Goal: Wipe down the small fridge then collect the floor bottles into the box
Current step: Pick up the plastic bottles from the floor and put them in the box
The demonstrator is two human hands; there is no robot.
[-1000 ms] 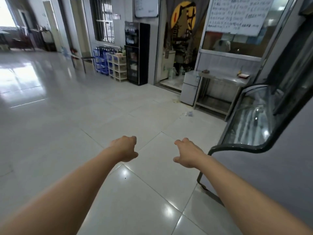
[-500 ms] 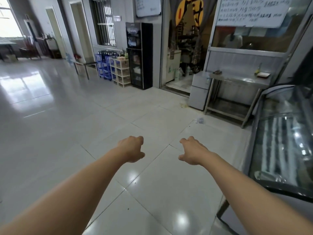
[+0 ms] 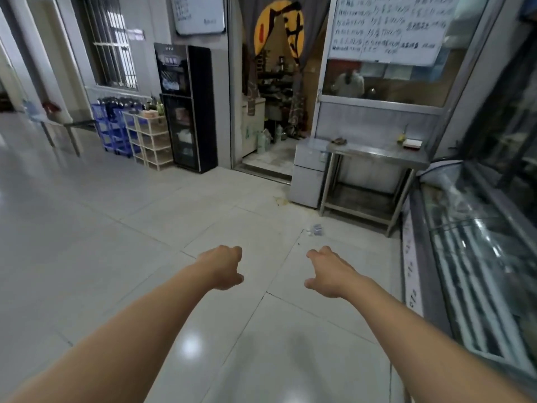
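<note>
Reaching forward, both bare arms stretch over the glossy pale floor tiles [image 3: 145, 228], cut off at the bottom edge. Left hand [image 3: 223, 267] has fingers curled under, holding nothing; right hand [image 3: 327, 273] likewise loosely curled and empty, thumb out to the side. Fingertips are hidden below the knuckles on both.

Hard to make out: a small clear crumpled thing, probably a bottle [image 3: 315, 229], lies on the floor far of the right hand, near the steel table's front leg; blurred. No box can be made out. Writing on the white sheet [image 3: 389, 27] in the window is unreadable. A figure behind the glass is only a smear. Doorway [image 3: 276, 106] interior is dark and cluttered.

Versus the earlier frames: view has moved closer to the far wall, the small fridge and table look bigger, the bottle sits nearer the hands, and the hands keep the same curled pose.

Small fridge [image 3: 308, 173]: pale grey, boxy, two doors, standing on the floor at far right of centre, touching the left end of the steel table [image 3: 377, 152]. Table is brushed metal with a lower shelf; a small flat tray [image 3: 412, 144] sits on top. Glass-fronted display case [image 3: 479, 257] runs along the right, curved and reflective. Tall black cabinet [image 3: 186, 109] stands far left of the doorway, beside cream and blue plastic racks [image 3: 151, 138].
</note>
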